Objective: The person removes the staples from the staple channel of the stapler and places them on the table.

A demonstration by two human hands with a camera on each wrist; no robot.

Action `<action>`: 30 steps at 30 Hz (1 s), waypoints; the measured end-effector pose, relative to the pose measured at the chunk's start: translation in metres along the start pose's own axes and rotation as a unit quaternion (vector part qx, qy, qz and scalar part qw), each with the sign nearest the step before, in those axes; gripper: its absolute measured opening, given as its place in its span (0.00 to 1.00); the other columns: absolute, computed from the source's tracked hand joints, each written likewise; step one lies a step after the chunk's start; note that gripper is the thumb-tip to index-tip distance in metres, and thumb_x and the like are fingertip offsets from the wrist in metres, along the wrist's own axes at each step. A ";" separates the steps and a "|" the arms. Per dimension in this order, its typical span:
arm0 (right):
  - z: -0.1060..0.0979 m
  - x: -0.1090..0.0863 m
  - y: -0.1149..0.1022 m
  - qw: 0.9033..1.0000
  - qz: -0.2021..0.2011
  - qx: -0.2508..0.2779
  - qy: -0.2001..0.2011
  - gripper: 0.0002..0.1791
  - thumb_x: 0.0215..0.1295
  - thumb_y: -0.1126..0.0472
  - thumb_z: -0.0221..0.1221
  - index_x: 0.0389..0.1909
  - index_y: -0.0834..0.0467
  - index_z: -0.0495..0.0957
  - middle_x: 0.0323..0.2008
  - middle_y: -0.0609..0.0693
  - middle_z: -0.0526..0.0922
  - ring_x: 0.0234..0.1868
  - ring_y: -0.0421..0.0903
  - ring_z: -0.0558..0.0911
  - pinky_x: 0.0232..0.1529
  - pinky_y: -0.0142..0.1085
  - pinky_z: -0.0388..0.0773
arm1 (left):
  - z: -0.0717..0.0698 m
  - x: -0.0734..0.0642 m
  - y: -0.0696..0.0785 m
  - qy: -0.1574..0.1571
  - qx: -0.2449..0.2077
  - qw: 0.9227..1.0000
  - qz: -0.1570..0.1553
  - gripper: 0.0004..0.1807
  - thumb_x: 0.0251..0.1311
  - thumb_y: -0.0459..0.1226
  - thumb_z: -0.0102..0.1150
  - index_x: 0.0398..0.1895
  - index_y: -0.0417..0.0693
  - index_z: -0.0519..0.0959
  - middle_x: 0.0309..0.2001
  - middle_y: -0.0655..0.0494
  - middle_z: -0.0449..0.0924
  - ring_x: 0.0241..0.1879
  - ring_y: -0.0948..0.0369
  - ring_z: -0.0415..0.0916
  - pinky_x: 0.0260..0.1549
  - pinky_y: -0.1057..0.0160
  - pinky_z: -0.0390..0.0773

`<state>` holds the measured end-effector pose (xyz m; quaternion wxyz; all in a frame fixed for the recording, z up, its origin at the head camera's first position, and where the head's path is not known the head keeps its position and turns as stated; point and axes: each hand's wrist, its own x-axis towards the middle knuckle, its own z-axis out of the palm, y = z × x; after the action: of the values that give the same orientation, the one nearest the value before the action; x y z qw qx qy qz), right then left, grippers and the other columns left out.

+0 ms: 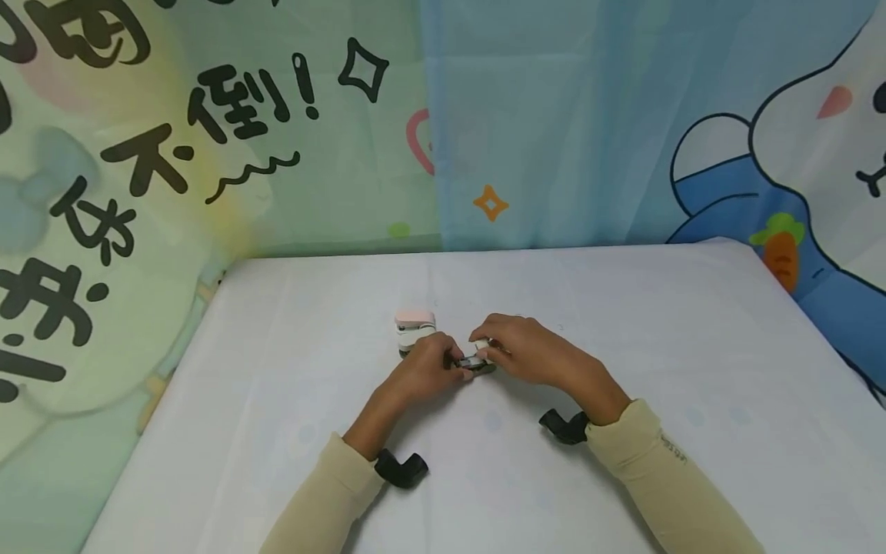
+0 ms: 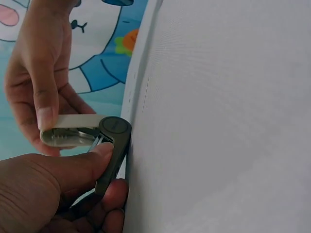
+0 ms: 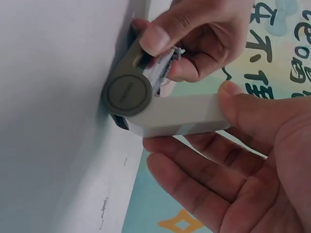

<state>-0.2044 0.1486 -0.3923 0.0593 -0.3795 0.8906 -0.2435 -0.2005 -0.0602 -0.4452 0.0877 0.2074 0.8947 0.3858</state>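
Both hands hold a small stapler (image 3: 180,114), its white arm swung wide from its dark grey-green part about a round hinge (image 3: 127,94). My left hand (image 1: 429,368) grips the grey-green part (image 2: 115,160), thumb on its near side and fingers behind. With thumb and fingers, my right hand (image 1: 529,350) pinches the end of the white arm (image 2: 80,121). A metal spring and rod show inside that arm in the left wrist view. Silvery metal (image 3: 160,68) shows beside the left fingers in the right wrist view. The stapler's hinge end is close to the tabletop.
A pink and white object (image 1: 415,327), partly hidden by the left hand, stands on the white-covered table (image 1: 277,385) just behind it. Tiny thin dark bits (image 3: 103,208) lie on the cloth. A printed curtain (image 1: 540,123) hangs behind the table.
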 end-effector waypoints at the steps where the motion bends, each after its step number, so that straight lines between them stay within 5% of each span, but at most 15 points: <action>1: -0.001 0.000 0.000 1.000 0.004 -0.002 -0.004 0.13 0.69 0.64 0.59 0.52 0.63 0.79 0.45 0.51 0.79 0.41 0.44 0.79 0.42 0.40 0.75 | 0.000 0.000 0.000 -0.001 0.001 1.000 0.000 0.09 0.54 0.34 0.71 0.33 0.42 0.80 0.31 0.58 0.74 0.31 0.63 0.70 0.30 0.65 0.71; 9: -0.006 -0.003 -0.001 0.999 0.013 0.004 -0.035 0.13 0.69 0.65 0.58 0.51 0.65 0.80 0.46 0.52 0.79 0.46 0.48 0.79 0.46 0.43 0.75 | 0.003 0.000 -0.001 -0.010 0.001 1.000 -0.006 0.09 0.53 0.36 0.73 0.31 0.42 0.81 0.29 0.59 0.75 0.27 0.64 0.69 0.25 0.66 0.69; 21: -0.016 -0.008 0.002 0.999 0.004 -0.016 -0.039 0.13 0.66 0.67 0.61 0.50 0.65 0.81 0.41 0.50 0.80 0.41 0.45 0.79 0.41 0.40 0.75 | 0.005 0.002 0.002 -0.008 -0.001 1.000 -0.011 0.09 0.52 0.35 0.73 0.31 0.43 0.81 0.29 0.60 0.75 0.28 0.64 0.70 0.26 0.66 0.70; 30: -0.025 -0.016 0.006 0.991 0.102 -0.052 -0.068 0.12 0.64 0.69 0.61 0.48 0.61 0.83 0.45 0.52 0.84 0.46 0.52 0.80 0.44 0.44 0.75 | 0.001 -0.001 0.001 -0.009 0.003 1.000 -0.005 0.09 0.51 0.34 0.73 0.32 0.42 0.82 0.30 0.60 0.76 0.28 0.64 0.70 0.27 0.66 0.70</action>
<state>-0.2041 0.1726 -0.3743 0.1239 -0.3047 0.9302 -0.1629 -0.1997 -0.0596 -0.4450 0.0970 0.2062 0.8960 0.3811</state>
